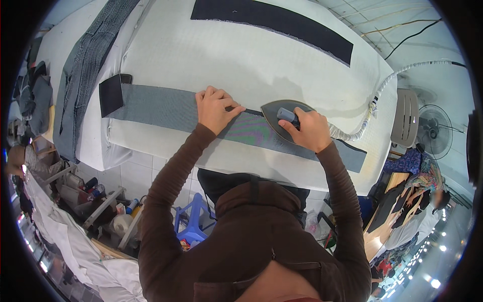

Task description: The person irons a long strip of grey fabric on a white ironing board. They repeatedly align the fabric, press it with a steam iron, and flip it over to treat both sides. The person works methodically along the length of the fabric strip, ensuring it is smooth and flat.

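Note:
A long grey fabric strip (161, 106) lies across the white padded ironing table (166, 55), with a dark folded edge along its far side. My left hand (215, 108) has its fingers closed on that far edge, thumb and forefinger pinching the dark fold. To its right, my right hand (312, 132) is wrapped round the handle of an iron (272, 111). The iron's pointed tip faces left toward my left hand, and its plate rests over the strip, hiding part of it. At the strip's left end is a black fabric piece (110, 96).
A separate black fabric strip (271, 22) lies at the table's far side. Grey cloth (90, 65) drapes over the left end. The iron's wrapped hose (370, 113) runs right. A blue stool (192, 221) stands below; a fan (433, 132) and another person (427, 201) are at right.

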The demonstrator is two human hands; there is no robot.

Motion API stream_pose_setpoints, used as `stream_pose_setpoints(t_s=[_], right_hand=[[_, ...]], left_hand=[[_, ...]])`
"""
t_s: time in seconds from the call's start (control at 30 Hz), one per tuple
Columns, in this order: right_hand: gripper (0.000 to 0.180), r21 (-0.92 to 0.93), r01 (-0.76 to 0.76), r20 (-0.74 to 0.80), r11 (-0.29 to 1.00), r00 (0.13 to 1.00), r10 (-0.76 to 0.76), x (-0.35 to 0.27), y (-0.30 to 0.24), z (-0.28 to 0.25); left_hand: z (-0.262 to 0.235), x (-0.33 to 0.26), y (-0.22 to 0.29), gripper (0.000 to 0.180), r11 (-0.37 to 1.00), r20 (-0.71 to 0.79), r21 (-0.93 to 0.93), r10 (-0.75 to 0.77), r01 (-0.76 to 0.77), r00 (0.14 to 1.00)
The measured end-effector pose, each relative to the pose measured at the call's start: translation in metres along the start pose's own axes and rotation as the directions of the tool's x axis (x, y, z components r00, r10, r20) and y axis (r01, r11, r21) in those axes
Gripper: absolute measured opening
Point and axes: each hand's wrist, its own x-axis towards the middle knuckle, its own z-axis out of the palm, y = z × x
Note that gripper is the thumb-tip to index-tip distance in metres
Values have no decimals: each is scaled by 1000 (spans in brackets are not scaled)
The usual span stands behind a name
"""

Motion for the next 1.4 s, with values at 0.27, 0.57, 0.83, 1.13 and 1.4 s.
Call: stream_pose_setpoints(t_s=[0.27, 0.57, 0.83, 1.13, 1.4], right_hand=[[65, -8, 9, 11, 1000, 1000, -9, 1, -4, 2], [60, 36, 14, 45, 999, 999, -16, 3, -9, 2], [66, 29, 92, -13, 995, 996, -91, 11, -23, 3], [64, 29, 110, 29, 993, 993, -111, 20, -37, 3], [63, -4, 109, 40, 994, 993, -108, 25, -43, 3]], left_hand=[[-6, 1, 3, 17, 994, 98, 9, -106, 106, 989], [-8, -10, -7, 11, 993, -40, 6, 116, -116, 992], [-17, -3, 2, 10, 996, 67, 27, -81, 80, 994], [-27, -6, -28, 13, 970, -24, -49, 239, -240, 971], [-39, 5, -58, 29, 781, 57, -17, 624, -624, 780]])
